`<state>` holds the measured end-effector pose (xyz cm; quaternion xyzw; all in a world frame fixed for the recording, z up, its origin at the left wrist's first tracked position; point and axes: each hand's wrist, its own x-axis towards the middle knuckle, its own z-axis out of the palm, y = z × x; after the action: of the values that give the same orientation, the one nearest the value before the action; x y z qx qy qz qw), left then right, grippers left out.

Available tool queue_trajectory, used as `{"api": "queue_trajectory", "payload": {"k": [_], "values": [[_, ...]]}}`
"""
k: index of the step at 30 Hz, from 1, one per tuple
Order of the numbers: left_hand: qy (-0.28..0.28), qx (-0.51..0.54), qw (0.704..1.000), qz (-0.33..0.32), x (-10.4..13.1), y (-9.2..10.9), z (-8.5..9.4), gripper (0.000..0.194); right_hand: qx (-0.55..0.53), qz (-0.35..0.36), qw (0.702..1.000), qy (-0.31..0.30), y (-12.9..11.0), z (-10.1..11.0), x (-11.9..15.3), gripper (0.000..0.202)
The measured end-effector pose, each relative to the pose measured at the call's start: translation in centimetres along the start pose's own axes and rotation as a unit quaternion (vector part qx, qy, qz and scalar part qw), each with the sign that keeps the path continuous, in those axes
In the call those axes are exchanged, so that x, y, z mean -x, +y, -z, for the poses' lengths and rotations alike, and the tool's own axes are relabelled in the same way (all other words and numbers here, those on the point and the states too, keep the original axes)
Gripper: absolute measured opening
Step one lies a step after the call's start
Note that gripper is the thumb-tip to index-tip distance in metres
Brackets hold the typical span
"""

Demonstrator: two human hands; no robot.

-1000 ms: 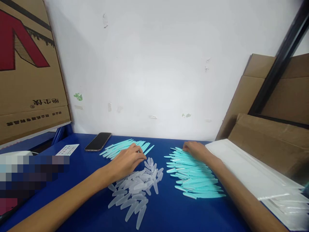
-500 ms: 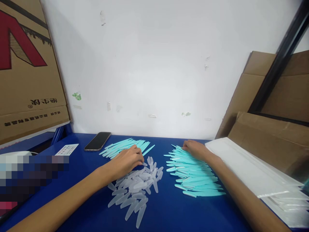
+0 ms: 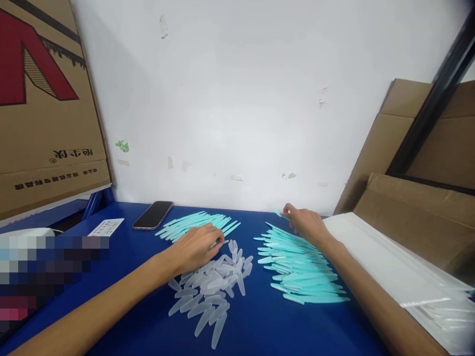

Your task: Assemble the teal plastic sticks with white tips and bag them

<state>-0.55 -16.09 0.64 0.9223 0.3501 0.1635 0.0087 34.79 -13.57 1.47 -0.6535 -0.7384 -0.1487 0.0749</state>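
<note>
My left hand (image 3: 202,244) is closed in a pinch above a pile of frosted, translucent plastic covers (image 3: 218,284). The pale tip of one such cover shows at its fingertips; the rest is hidden by the fingers. At the back right, my right hand (image 3: 302,222) pinches a slim teal plastic stick (image 3: 278,213), raised off the heap. Below that hand lies a thick row of teal sticks (image 3: 297,267), tapered and mostly pointing left. Behind my left hand spreads a second group of teal sticks (image 3: 196,225).
A phone (image 3: 153,215) and a printed card (image 3: 106,227) lie at the back left of the blue table (image 3: 260,326). White plastic bags (image 3: 386,262) are stacked on the right. Cardboard (image 3: 404,212) leans behind them; a large carton (image 3: 48,123) stands left. A white wall closes the back.
My right hand has risen from the back of the right heap, with a teal stick now showing in its fingers. My left hand stays nearly in place. The view has shifted slightly.
</note>
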Motion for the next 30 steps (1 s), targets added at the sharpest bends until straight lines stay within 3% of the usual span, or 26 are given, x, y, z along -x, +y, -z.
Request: {"api": "queue_trajectory", "payload": {"k": [6,10,14,21,30], "values": [[0.077,0.125,0.986,0.073,-0.2,0.9,1.0,0.017,-0.063,0.041,0.995,0.072,-3.3,1.4,0.8,0.021],[0.108,0.222,0.964,0.1,-0.4,0.9,1.0,0.022,-0.138,0.134,0.976,0.1,-7.0,2.4,2.1,0.021],[0.118,0.269,0.948,0.125,-0.6,0.6,0.9,0.025,-0.145,0.225,0.958,0.1,-9.7,2.8,3.4,0.022],[0.07,0.304,0.936,0.166,-0.7,0.2,0.5,0.044,-0.141,0.253,0.952,0.102,-10.5,2.8,4.0,0.025],[0.048,0.381,0.913,0.138,-0.6,1.3,1.2,0.037,-0.131,0.247,0.955,0.105,-10.7,2.8,4.0,0.024]]}}
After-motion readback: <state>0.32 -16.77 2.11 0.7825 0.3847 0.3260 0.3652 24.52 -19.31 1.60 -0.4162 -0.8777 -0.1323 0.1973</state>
